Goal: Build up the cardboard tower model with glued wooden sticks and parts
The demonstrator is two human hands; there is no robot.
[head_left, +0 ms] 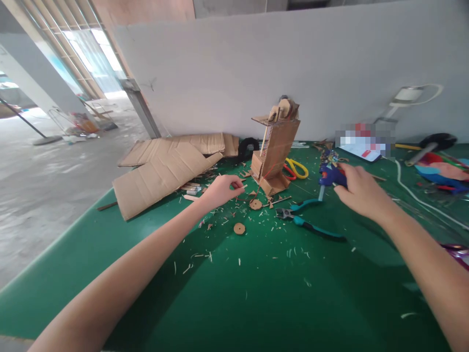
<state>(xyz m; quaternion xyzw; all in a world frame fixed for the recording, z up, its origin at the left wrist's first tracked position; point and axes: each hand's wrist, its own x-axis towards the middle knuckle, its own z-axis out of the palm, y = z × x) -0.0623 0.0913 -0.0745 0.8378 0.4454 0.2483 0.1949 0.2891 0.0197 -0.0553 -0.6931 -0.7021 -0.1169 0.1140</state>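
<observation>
My left hand (224, 190) is closed in a pinch on a short pale stick (245, 187), above the scraps left of the cardboard model. My right hand (361, 190) is closed around a blue glue gun (331, 177), a little above the table. Between the hands stands a tall cardboard model (280, 151) with wheel-like parts on top and a thin red wire at its front. Two small cardboard discs, a nearer disc (239, 228) and a farther disc (255, 204), lie flat. Teal-handled cutting pliers (298, 220) rest with jaws pointing left.
Large cardboard sheets (161, 181) lie at the left back of the green table (227, 303). Yellow-handled scissors (298, 168) and a roll of black tape (248, 148) are near the model. A white cable (410, 188) runs along the right. Shavings litter the middle.
</observation>
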